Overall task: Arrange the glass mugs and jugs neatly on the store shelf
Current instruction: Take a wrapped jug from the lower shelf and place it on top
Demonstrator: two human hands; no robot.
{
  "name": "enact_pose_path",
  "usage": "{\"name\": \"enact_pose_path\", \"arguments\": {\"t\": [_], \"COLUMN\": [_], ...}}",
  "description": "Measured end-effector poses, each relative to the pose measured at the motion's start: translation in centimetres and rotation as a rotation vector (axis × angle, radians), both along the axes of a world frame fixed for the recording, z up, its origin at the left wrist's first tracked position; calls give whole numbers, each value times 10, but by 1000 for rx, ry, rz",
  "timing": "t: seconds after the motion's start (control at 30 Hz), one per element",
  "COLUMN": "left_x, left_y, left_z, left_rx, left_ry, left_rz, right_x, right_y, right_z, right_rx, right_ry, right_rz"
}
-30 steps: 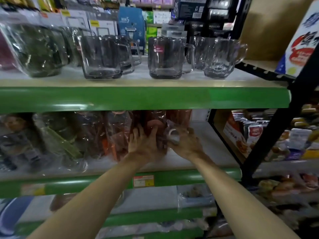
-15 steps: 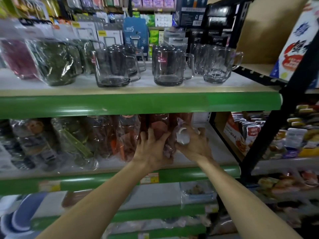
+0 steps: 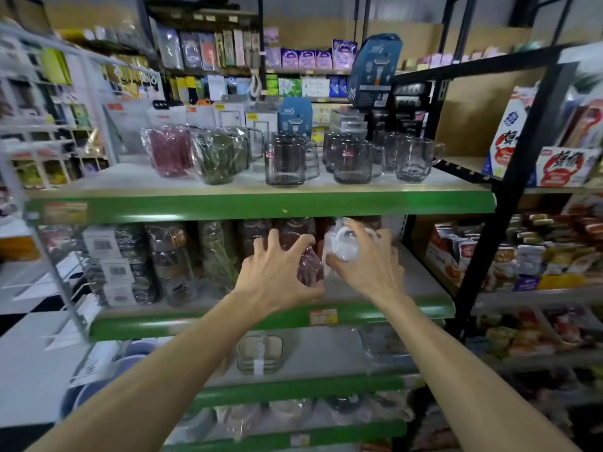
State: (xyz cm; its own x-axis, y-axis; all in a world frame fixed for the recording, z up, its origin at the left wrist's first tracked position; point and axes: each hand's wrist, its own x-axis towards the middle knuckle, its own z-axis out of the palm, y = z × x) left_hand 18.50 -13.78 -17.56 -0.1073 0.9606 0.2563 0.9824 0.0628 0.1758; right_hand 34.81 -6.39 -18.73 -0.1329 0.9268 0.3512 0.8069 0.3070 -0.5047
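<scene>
A dark red glass jug [image 3: 306,256] wrapped in clear plastic, with a white lid [image 3: 344,244], sits tilted at the front of the middle green shelf [image 3: 375,309]. My left hand [image 3: 277,272] grips its left side and my right hand [image 3: 368,265] holds the lid end. More wrapped jugs [image 3: 173,256] stand in a row to the left on the same shelf. On the top shelf [image 3: 261,203] stand several clear glass mugs [image 3: 287,161] and wrapped coloured jugs [image 3: 169,151].
A black metal rack [image 3: 509,177] with packaged snacks stands right beside the green shelving. Glass containers [image 3: 259,352] lie on the lower shelf. Boxed goods fill the racks behind. A white wire rack [image 3: 62,265] is at the left.
The view has pulled back and risen, showing more of the store. Both hands have kept hold of the red jug, which has come forward and tilted toward the shelf's front edge.
</scene>
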Motion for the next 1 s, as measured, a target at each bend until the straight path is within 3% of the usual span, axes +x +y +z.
{"name": "enact_pose_path", "arguments": {"t": [0.23, 0.53, 0.77, 1.0], "left_x": [-51, -130, -207, -241], "left_y": [-50, -38, 14, 64], "left_z": [68, 139, 158, 143], "left_rx": [119, 322, 363, 283], "left_ry": [46, 44, 13, 20], "left_rz": [63, 242, 419, 455], "right_x": [-53, -119, -149, -162], "right_y": [-45, -21, 3, 22], "right_z": [70, 140, 165, 162], "right_rx": [122, 147, 197, 143], "right_ry": [124, 331, 382, 411], "right_rz": [72, 145, 264, 257]}}
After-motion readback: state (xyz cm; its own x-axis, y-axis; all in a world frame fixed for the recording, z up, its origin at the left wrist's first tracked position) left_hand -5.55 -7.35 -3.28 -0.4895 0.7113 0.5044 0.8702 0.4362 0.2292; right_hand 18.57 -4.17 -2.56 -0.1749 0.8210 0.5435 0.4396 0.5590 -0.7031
